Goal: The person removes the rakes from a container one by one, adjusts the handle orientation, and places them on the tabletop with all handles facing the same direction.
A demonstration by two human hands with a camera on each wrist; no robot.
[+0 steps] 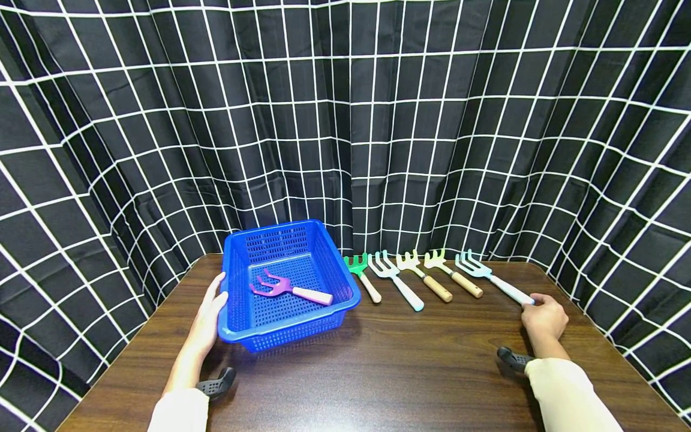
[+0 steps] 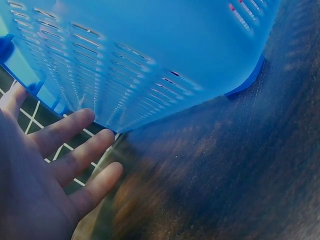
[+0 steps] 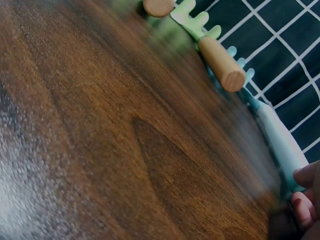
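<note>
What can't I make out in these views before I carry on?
Right wrist view: most of the right hand, cut off by the right edge.
Right wrist view: the topmost wooden handle, cut off by the top edge.
Left wrist view: the pink fork, hidden by the basket; only pink flecks show through slots.
Left wrist view: the table's grain, blurred.

Left hand, its fingers spread and slightly bent, beside the slotted wall of a blue basket, with brown table at right and white-lined dark cloth behind.
</note>
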